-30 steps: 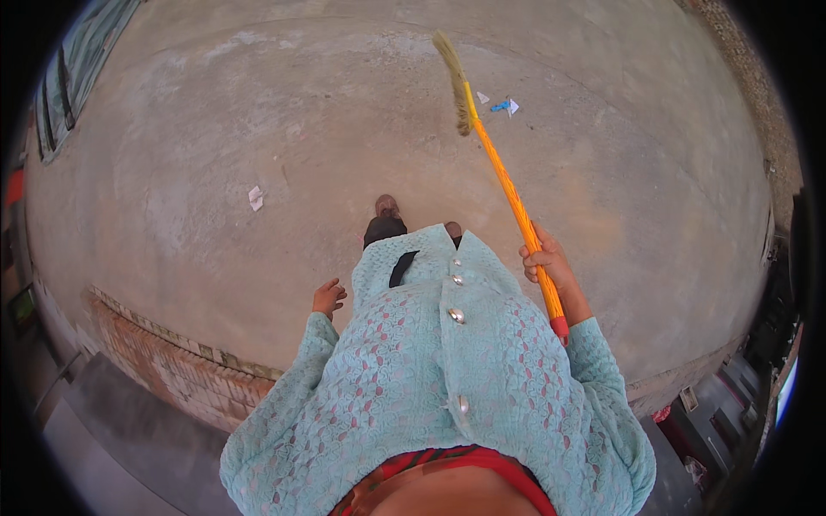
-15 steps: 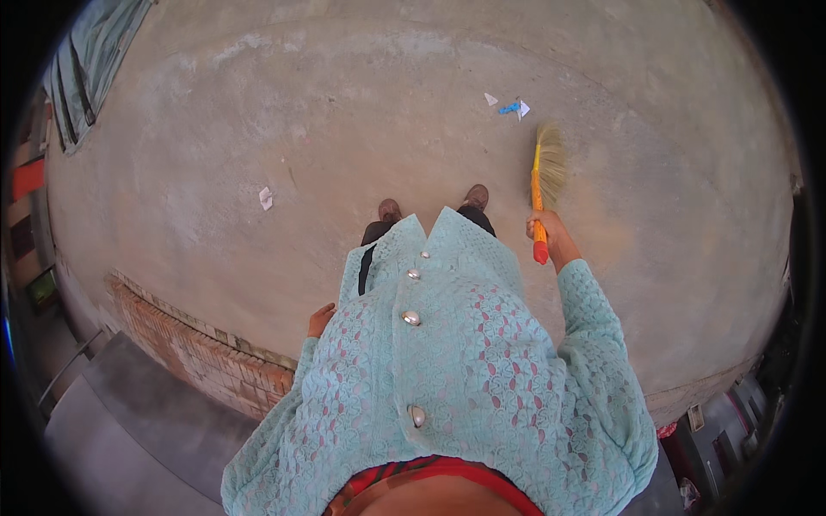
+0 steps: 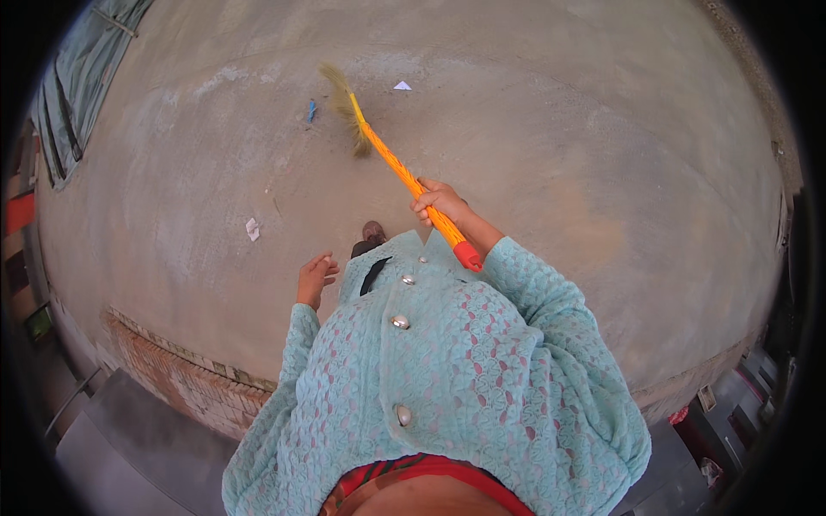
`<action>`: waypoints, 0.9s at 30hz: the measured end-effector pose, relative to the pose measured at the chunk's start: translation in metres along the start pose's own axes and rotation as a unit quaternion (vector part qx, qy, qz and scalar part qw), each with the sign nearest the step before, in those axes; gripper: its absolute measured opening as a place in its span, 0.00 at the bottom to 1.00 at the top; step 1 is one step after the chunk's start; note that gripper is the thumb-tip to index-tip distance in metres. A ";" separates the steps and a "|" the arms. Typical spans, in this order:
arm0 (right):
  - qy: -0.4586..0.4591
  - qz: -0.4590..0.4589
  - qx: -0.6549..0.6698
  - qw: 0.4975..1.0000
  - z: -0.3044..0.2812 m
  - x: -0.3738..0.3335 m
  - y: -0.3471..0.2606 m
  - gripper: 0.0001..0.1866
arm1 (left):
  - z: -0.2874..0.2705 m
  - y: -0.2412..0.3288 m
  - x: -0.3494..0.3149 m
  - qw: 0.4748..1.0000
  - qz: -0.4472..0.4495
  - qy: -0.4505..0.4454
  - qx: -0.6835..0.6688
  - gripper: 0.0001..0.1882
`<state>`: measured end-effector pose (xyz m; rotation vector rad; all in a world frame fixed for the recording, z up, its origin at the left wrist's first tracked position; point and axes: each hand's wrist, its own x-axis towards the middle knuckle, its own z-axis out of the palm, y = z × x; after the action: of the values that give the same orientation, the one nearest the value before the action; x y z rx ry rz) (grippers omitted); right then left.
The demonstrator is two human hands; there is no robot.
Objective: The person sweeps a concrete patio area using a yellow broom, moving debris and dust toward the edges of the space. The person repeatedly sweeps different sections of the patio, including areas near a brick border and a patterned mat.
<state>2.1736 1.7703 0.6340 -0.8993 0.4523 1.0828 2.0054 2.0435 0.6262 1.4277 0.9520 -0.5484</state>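
My right hand (image 3: 441,203) is wrapped round the orange handle of a broom (image 3: 389,160), near its red end cap. The broom slants away to the far left, its straw bristles fanned out over the concrete floor. Just left of the bristles lies a crumpled blue scrap (image 3: 311,110). A small white paper piece (image 3: 403,86) rests to their right. My left hand (image 3: 316,278) hangs beside the coat, empty, with its fingers loosely apart. Another crumpled pale paper (image 3: 252,229) is on the floor beyond that hand, to its left.
A grey-green sheet (image 3: 77,95) with dark folds lies at the far left. Low brickwork (image 3: 181,365) edges the floor at the near left. One brown shoe (image 3: 373,231) shows past the coat hem.
My right hand has swung the broom from the right across to the left. The blue scrap has shifted left, and a white piece has too. My left hand has come forward from my side.
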 end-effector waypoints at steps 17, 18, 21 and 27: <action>0.326 -0.205 -0.034 0.922 -0.095 -0.069 -0.037 0.36 | 0.296 0.125 0.012 0.863 -0.169 -0.473 -0.062 0.10; 0.319 -0.210 -0.043 0.923 -0.107 -0.075 -0.039 0.36 | 0.308 0.126 0.026 0.860 -0.184 -0.471 -0.071 0.10; 0.329 -0.179 -0.060 0.925 -0.136 -0.093 -0.034 0.35 | 0.327 0.126 0.070 0.840 -0.264 -0.452 -0.143 0.08; 0.314 -0.077 -0.068 0.944 -0.152 -0.104 0.022 0.33 | 0.260 0.090 0.126 0.816 -0.337 -0.356 -0.306 0.06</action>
<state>2.1245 1.5930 0.6109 -1.3847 0.8240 0.6708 2.2036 1.8293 0.5461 0.2005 0.8690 -1.0826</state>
